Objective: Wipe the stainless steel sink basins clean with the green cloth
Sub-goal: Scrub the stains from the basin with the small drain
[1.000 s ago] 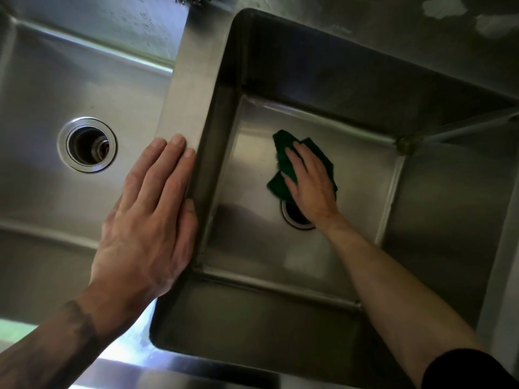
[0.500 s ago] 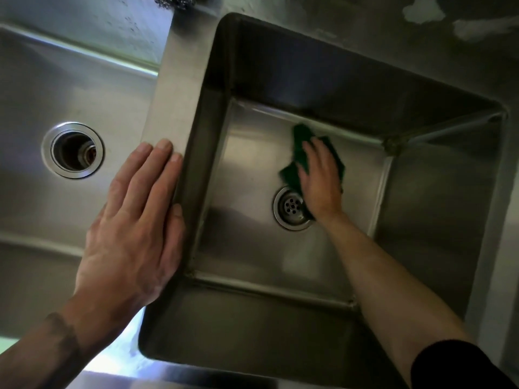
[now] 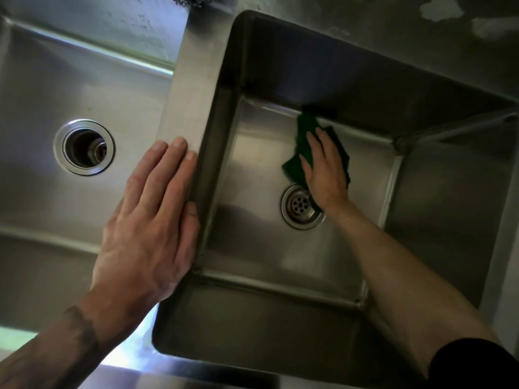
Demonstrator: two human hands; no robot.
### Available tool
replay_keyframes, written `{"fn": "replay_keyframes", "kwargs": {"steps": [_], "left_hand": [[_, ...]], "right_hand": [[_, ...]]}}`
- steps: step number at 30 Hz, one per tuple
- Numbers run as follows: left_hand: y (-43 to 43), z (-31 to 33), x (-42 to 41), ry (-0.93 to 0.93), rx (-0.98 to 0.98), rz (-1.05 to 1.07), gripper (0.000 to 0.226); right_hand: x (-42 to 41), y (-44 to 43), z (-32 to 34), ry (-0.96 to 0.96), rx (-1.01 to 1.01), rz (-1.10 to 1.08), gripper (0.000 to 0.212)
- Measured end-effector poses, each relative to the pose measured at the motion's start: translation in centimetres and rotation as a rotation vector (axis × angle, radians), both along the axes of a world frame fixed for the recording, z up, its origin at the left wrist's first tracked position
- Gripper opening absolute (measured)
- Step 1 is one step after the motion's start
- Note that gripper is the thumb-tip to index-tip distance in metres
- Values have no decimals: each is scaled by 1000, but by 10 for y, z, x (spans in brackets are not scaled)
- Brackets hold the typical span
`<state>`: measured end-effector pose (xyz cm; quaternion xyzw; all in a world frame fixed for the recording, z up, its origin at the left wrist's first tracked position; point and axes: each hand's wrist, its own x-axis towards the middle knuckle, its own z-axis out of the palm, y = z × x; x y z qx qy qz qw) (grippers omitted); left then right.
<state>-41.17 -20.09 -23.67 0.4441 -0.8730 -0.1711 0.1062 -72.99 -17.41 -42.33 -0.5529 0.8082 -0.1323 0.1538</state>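
The right sink basin point(image 3: 252, 169) is deep stainless steel with a round strainer drain point(image 3: 299, 206) in its floor. My right hand point(image 3: 325, 172) lies flat on the green cloth point(image 3: 304, 136) and presses it to the basin floor just behind the drain, the cloth's far tip touching the back wall's foot. My left hand point(image 3: 148, 220) rests flat, fingers together, on the steel divider point(image 3: 191, 88) between the two basins and holds nothing. The left sink basin point(image 3: 42, 108) has an open drain hole point(image 3: 84, 147).
A steel wool scrubber point(image 3: 191, 0) sits at the top edge on the ledge behind the divider. White patches point(image 3: 441, 11) mark the back ledge at the upper right. The counter's front edge point(image 3: 196, 374) runs along the bottom.
My right hand has slid the green cloth away from me, off the drain and toward the back wall, uncovering the strainer. My left hand has stayed on the divider.
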Motion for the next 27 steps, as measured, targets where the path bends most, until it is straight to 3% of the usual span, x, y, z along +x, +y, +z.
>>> {"fn": "replay_keyframes", "kwargs": {"steps": [2, 5, 8, 10, 15, 18, 20, 23, 27], "left_hand": [[-1, 0, 0, 5, -2, -8, 57], [0, 0, -1, 11, -1, 1, 57], [0, -1, 0, 12, 5, 1, 57], [0, -1, 1, 12, 13, -3, 57], [0, 0, 0, 3, 0, 5, 57], [0, 0, -1, -3, -11, -2, 57], [0, -1, -1, -7, -10, -6, 57], [-1, 0, 0, -2, -6, 6, 57], [-1, 0, -1, -1, -8, 5, 57]], "right_hand": [[-33, 14, 1, 21, -10, -74, 50], [-68, 37, -1, 62, -61, -445, 49], [-45, 30, 2, 24, -73, -641, 54], [-12, 21, 5, -13, -68, -580, 55], [67, 57, -3, -96, -22, 93, 55], [55, 92, -2, -84, 40, 258, 69], [36, 108, 1, -1, 98, 254, 73], [45, 118, 13, 66, 156, 80, 61], [93, 105, 28, -175, 239, -211, 46]]}}
